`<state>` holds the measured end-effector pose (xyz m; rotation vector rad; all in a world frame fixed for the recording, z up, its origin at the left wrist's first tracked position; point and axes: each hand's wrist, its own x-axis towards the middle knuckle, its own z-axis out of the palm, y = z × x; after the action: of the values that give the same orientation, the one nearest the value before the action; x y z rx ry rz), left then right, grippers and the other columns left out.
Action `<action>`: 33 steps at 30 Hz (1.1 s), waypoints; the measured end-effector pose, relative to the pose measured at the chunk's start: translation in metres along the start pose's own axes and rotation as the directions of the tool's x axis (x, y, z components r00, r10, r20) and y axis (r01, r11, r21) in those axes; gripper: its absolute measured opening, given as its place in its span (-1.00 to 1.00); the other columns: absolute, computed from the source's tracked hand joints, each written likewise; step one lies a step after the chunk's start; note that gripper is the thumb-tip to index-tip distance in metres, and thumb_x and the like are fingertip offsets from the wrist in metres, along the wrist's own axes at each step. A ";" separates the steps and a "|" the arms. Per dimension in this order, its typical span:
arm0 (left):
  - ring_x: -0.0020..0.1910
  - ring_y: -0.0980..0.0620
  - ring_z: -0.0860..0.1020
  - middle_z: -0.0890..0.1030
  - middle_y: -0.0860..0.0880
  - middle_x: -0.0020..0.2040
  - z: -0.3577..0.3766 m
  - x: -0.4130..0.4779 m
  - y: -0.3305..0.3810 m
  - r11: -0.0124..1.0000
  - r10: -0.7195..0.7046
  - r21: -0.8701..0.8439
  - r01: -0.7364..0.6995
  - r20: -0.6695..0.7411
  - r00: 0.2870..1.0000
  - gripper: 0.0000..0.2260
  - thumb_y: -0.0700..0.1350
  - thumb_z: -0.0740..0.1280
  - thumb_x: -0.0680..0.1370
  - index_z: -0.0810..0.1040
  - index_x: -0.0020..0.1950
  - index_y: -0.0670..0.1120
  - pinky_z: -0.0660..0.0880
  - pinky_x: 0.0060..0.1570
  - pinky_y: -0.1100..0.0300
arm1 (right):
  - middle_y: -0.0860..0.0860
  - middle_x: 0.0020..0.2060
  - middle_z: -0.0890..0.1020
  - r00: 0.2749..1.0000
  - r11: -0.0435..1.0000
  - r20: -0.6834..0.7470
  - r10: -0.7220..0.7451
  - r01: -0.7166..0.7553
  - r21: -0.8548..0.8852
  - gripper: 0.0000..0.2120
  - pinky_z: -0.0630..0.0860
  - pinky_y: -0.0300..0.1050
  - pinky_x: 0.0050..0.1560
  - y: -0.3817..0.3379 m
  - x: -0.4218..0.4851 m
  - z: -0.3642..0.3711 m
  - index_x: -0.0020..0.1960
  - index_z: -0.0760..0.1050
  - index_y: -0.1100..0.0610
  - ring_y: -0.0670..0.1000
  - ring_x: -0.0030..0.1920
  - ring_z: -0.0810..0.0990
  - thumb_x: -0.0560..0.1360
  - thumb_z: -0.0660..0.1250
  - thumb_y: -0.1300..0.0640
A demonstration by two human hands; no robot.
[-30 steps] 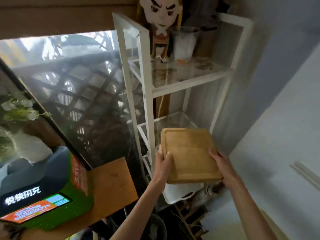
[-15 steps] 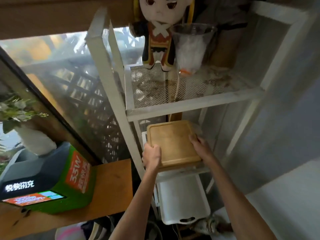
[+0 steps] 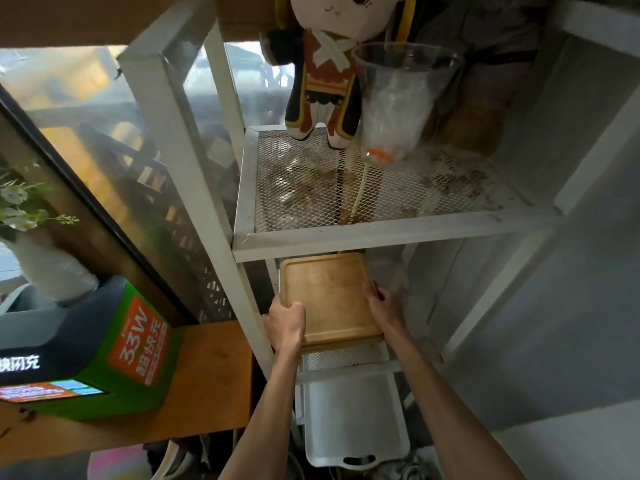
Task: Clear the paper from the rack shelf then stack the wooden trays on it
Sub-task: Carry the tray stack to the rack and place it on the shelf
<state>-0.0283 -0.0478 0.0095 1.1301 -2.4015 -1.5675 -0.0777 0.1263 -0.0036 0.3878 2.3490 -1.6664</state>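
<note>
Hands grip 1 wooden tray (image 3: 327, 296) by its sides, left hand (image 3: 285, 323) and right hand (image 3: 382, 303) both clamped on it, sliding it onto the mesh rack shelf (image 3: 346, 356); no paper visible there; next, release it flat

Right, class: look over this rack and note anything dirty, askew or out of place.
The upper mesh shelf carries brown, gritty debris scattered across it, thickest near the clear plastic cup, which looks tilted. Below, the wooden tray, held by the left hand and right hand, sits slightly skewed to the shelf edge.
</note>
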 end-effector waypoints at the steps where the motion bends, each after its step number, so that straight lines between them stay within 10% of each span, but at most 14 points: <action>1: -0.26 0.00 0.55 0.64 -0.08 -0.16 0.000 0.001 -0.001 1.000 0.005 0.005 -0.005 -0.006 1.000 -0.71 -0.17 0.22 0.50 0.57 0.19 -0.11 0.41 -0.36 0.20 | -0.03 -0.45 0.44 1.000 1.000 -0.008 -0.010 0.010 -0.005 -0.64 0.32 -0.16 -0.38 0.003 0.002 0.001 -0.14 0.59 0.18 -0.03 -0.40 0.41 0.61 0.25 -0.08; 6: -0.23 -0.02 0.55 0.63 -0.10 -0.11 0.003 -0.004 -0.005 0.998 0.015 0.058 -0.012 -0.050 0.999 -0.72 -0.19 0.23 0.50 0.55 0.19 -0.13 0.39 -0.34 0.20 | -0.05 -0.47 0.41 0.997 0.998 -0.039 -0.063 0.062 -0.029 -0.65 0.28 -0.19 -0.42 0.013 0.005 0.005 -0.33 0.45 0.06 -0.07 -0.44 0.36 0.62 0.26 0.01; 9: -0.06 -0.14 0.59 0.66 -0.15 0.01 0.007 -0.014 -0.008 0.999 -0.011 0.046 0.016 -0.112 0.994 -0.66 -0.23 0.20 0.52 0.53 0.28 -0.15 0.46 -0.13 0.10 | 0.05 -0.09 0.63 0.998 0.999 0.025 -0.053 0.054 -0.008 -0.69 0.52 -0.11 -0.11 0.012 0.006 0.002 0.19 0.60 0.19 0.06 -0.08 0.59 0.64 0.22 0.01; 13: 0.12 -0.14 0.58 0.63 -0.13 0.19 0.008 -0.023 -0.010 1.000 -0.023 -0.015 0.022 -0.121 0.992 -0.58 -0.20 0.19 0.58 0.41 0.46 -0.12 0.49 0.08 0.01 | 0.07 0.49 0.38 1.000 0.997 0.026 -0.002 0.000 0.078 -0.42 0.36 0.08 0.44 0.014 -0.005 -0.007 0.56 0.23 0.11 0.11 0.47 0.36 0.63 0.18 -0.13; 23: -0.02 0.06 0.54 0.59 -0.12 0.29 0.011 -0.018 -0.002 0.977 -0.103 -0.201 0.079 -0.115 0.988 -0.50 -0.21 0.21 0.53 0.36 0.50 -0.14 0.43 0.00 0.15 | -0.06 0.35 0.52 0.996 0.977 0.083 -0.025 0.006 0.213 -0.56 0.35 -0.05 0.36 0.019 -0.013 0.000 0.49 0.36 0.04 0.04 0.40 0.44 0.65 0.15 -0.08; 33: 0.38 -0.13 0.44 0.50 -0.14 0.41 0.008 -0.019 -0.005 0.974 -0.087 -0.220 0.054 -0.141 0.986 -0.57 -0.15 0.17 0.61 0.37 0.50 -0.16 0.33 0.38 -0.02 | -0.01 0.49 0.38 0.987 0.989 0.146 -0.067 0.046 0.142 -0.45 0.27 -0.02 0.44 0.021 -0.009 -0.005 0.55 0.25 0.01 0.06 0.49 0.35 0.63 0.10 -0.20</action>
<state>-0.0149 -0.0313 0.0083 1.2512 -2.0613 -1.6505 -0.0623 0.1371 -0.0177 0.2123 2.1626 -1.8230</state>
